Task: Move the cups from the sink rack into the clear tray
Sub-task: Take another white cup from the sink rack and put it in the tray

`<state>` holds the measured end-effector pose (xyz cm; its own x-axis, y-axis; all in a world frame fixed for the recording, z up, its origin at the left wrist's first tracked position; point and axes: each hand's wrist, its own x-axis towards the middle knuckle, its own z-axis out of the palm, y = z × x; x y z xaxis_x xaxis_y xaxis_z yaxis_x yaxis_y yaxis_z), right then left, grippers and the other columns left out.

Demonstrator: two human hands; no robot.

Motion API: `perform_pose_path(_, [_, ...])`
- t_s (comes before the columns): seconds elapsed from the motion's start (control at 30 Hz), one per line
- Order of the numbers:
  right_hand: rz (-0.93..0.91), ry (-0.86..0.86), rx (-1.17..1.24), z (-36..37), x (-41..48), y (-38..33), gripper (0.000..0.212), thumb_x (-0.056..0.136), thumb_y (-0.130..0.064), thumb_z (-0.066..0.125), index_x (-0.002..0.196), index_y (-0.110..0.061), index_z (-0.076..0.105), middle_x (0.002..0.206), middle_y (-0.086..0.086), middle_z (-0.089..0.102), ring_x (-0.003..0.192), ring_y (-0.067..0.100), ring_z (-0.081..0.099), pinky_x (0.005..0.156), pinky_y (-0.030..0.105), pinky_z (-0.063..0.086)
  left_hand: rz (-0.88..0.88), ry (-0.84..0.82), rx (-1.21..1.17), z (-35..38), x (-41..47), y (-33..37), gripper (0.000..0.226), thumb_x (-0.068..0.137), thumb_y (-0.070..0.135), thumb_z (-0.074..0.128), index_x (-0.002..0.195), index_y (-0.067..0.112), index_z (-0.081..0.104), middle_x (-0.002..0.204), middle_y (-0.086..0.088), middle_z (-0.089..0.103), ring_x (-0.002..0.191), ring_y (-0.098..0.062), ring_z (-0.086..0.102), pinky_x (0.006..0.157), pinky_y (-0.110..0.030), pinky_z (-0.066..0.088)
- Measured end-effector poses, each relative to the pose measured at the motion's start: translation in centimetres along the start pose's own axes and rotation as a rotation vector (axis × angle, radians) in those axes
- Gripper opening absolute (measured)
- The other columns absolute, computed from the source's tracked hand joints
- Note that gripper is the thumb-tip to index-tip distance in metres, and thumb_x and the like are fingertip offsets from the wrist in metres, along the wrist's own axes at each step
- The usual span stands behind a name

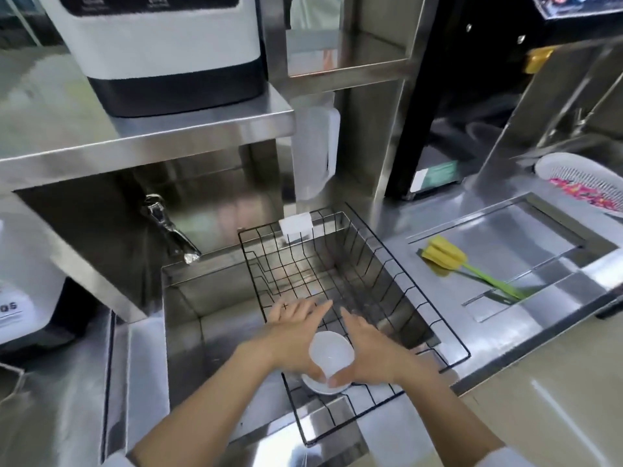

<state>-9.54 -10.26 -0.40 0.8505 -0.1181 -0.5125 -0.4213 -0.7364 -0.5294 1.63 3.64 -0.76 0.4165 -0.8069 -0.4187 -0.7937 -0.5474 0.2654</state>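
Observation:
A black wire rack sits across the right half of the steel sink. At the rack's near end a white translucent cup is held between both palms. My left hand presses its left side and my right hand its right side, thumbs meeting below the rim. Under it a second white cup rests in the rack, mostly hidden by my thumbs. The rest of the rack holds nothing. No clear tray is in view.
A faucet juts out over the sink's back left. A yellow bottle brush lies on the steel drainboard to the right. A white colander stands at the far right. A white appliance sits on the shelf above.

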Motion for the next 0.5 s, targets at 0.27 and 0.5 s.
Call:
perform_pose_path(0.27, [-0.010, -0.068, -0.076, 0.2, 1.4, -0.1, 0.108, 0.055, -0.041, 0.081, 0.141, -0.019, 0.019, 0.138, 0.004, 0.045, 0.119, 0.023, 0.047, 0.095, 0.043, 0.046, 0.032, -0.083, 0.134, 0.4, 1.2, 1.9, 0.123, 0.061, 0.057, 0.073, 0.144, 0.023, -0.011, 0.156, -0.005, 0.006, 0.142, -0.022, 0.005, 0.115, -0.047, 0.004])
perform_pose_path(0.5, [0.020, -0.102, -0.073, 0.8, 2.4, 0.2, 0.102, 0.056, -0.036, 0.080, 0.138, -0.015, 0.023, 0.139, 0.004, 0.039, 0.118, 0.022, 0.045, 0.092, 0.033, 0.043, 0.087, -0.023, 0.153, 1.0, 1.9, 2.5, 0.118, 0.064, 0.053, 0.072, 0.144, 0.012, -0.004, 0.142, -0.008, 0.036, 0.131, -0.025, 0.031, 0.109, -0.046, 0.024])
